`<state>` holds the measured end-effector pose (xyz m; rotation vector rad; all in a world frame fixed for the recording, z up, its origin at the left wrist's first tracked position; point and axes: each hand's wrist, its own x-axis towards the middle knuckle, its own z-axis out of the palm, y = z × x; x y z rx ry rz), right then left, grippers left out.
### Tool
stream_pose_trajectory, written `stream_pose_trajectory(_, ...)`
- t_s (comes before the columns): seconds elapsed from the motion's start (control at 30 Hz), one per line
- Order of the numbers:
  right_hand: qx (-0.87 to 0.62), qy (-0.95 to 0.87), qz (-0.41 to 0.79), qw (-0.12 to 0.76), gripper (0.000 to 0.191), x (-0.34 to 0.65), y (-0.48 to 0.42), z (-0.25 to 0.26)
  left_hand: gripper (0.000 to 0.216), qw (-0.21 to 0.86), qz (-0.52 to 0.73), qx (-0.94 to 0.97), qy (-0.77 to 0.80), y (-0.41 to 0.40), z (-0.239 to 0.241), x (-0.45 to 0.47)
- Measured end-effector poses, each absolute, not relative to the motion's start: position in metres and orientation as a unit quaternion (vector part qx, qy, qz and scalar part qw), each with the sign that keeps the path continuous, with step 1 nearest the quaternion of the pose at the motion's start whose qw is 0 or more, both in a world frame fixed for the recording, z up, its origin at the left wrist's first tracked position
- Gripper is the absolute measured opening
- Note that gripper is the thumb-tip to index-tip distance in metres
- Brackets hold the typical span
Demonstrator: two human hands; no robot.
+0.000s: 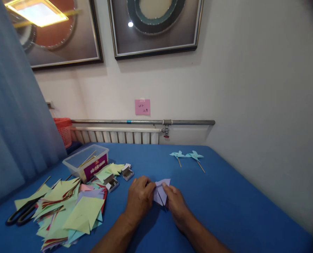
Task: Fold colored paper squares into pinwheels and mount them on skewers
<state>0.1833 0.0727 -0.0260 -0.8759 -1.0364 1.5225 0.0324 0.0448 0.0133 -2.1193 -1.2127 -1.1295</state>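
Between my hands is a small sheet of lilac paper [160, 195] with slits cut in toward its middle, held just above the blue table. My left hand [140, 194] pinches its left edge, fingers curled. My right hand [176, 203] grips the right edge, with the thumb on the front and the other fingers behind. Two light-blue paper pinwheels [194, 155] on thin sticks lie farther back to the right. Left of my hands stand two small open boxes [111, 183] with little metal pieces inside, too small to make out.
A heap of coloured paper sheets [84, 212] covers the left of the blue table [225, 211], with black-handled scissors [25, 212] beside it. Behind stands a clear plastic tub [86, 161] with sticks. A red basket [64, 131], a curtain [17, 116] and a wall pipe [143, 122] border the table.
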Motion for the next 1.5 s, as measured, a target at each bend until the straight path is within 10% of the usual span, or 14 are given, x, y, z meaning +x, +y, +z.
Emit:
stream_pose_trajectory(0.47, -0.406, -0.435, 0.611, 0.522, 0.044, 0.184, 0.072, -0.022, 0.027, 0.248, -0.372, -0.789, -0.421, 0.046, 0.014, 0.03)
stream_pose_trajectory(0.93, -0.431, -0.508, 0.534, 0.52, 0.039, 0.19, 0.075, -0.021, 0.024, -0.413, -0.503, -0.555, -0.517, 0.06, 0.008, 0.033)
stream_pose_trajectory(1.5, -0.448, -0.531, 0.521, 0.496, 0.043, 0.191, 0.074, -0.024, 0.023, -0.442, -0.514, -0.528, -0.511, 0.06, 0.008, 0.033)
